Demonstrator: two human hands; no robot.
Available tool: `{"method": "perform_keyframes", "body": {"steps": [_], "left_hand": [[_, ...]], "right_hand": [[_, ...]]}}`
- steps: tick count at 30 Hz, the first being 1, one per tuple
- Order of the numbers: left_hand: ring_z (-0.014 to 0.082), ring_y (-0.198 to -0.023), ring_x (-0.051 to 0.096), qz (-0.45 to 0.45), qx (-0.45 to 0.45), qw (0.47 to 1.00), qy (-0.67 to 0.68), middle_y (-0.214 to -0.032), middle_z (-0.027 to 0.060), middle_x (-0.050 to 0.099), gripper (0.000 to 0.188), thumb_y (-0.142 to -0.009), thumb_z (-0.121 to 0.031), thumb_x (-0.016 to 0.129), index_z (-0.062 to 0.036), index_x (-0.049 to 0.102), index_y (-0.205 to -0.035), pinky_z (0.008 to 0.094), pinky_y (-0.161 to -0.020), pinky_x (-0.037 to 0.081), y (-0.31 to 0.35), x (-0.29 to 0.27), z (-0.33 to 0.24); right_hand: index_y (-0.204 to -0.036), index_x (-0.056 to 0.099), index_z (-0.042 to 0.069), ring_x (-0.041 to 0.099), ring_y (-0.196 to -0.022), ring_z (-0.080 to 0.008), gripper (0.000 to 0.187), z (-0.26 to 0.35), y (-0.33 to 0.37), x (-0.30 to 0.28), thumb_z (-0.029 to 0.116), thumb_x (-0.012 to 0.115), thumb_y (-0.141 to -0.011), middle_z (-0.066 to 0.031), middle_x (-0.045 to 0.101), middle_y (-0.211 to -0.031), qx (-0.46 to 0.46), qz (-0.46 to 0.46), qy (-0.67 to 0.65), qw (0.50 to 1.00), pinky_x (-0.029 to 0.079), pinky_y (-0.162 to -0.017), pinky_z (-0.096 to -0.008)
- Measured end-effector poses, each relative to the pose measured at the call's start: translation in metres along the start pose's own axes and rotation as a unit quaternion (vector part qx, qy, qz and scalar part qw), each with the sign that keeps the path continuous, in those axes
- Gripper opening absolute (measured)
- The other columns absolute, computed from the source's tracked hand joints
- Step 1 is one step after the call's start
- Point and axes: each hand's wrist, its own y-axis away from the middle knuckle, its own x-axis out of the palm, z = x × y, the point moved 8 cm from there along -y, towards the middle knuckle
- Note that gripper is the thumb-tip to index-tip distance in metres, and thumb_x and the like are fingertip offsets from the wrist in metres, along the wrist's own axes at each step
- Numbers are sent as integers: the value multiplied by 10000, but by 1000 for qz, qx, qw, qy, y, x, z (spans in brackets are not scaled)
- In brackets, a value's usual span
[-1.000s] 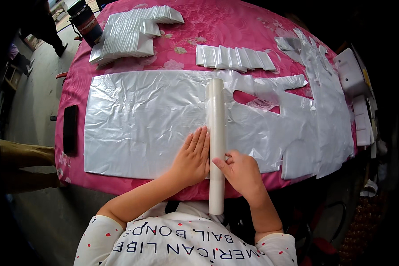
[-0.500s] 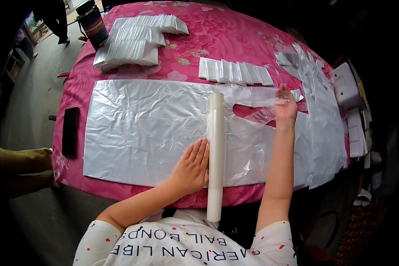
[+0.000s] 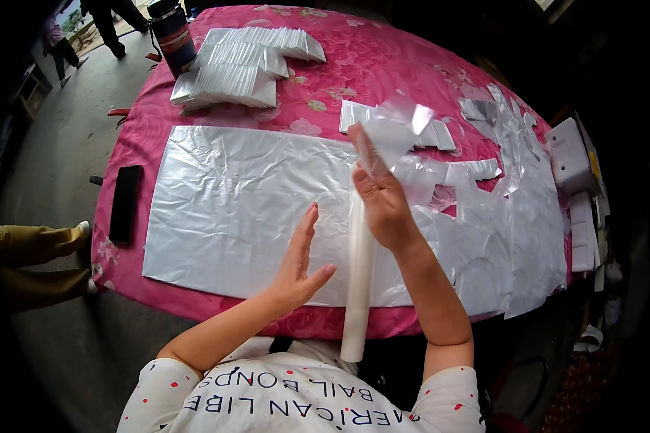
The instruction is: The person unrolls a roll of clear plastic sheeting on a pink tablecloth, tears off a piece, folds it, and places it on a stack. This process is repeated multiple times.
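A whitish roller tube (image 3: 357, 289) lies crosswise over silver-white plastic film (image 3: 253, 216), its near end past the table edge. My left hand (image 3: 296, 260) is raised left of the tube, fingers straight and thumb apart, holding nothing. Over the tube's far end is my right hand (image 3: 386, 206), tilted up, with a loose flap of clear film (image 3: 404, 130) across its fingers; they appear to hold it, though blur hides the exact grip. Right of the tube, a film strip (image 3: 477, 171) lies beside a gap showing pink cloth.
Folded film packets (image 3: 227, 83) are stacked far left beside a dark bottle (image 3: 173, 40). More packets (image 3: 437, 136) lie partly behind the lifted flap. A black phone (image 3: 126, 204) rests at the left edge. White boxes (image 3: 570, 151) stand at the right. Another person's legs (image 3: 43, 245) show at left.
My right hand has swung left and up from the film's right part, carrying a flap. My left hand has lifted from beside the tube and its thumb has spread. The view has shifted slightly.
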Motion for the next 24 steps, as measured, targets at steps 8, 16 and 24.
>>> {"method": "perform_keyframes", "body": {"steps": [8,16,24], "left_hand": [[163,-1087,503,-308,-162,929,123,-1234,75,479,485,-852,-129,611,-2,400,-1269,295,-952,392,35,-150,4],[180,-1144,464,-575,126,791,-168,-1241,110,473,380,-862,-63,531,13,444,-1224,303,-980,339,92,-230,-80],[218,-1260,360,-49,-135,989,46,-1332,136,405,459,-932,-263,438,23,389,-1287,339,-1042,284,-53,-22,25]], "right_hand": [[-1414,214,70,79,-1359,-401,781,-5,43,117,128,635,-758,-185,128,-1472,-86,186,275,939,155,-1083,-492],[-1274,453,26,318,-1276,-374,568,-13,121,17,182,653,-765,-176,378,-1365,-20,82,368,926,300,-1029,-440],[-1237,487,10,406,-1216,-362,523,-28,162,-8,353,556,-848,-192,411,-1336,0,69,323,944,327,-1008,-428]]}}
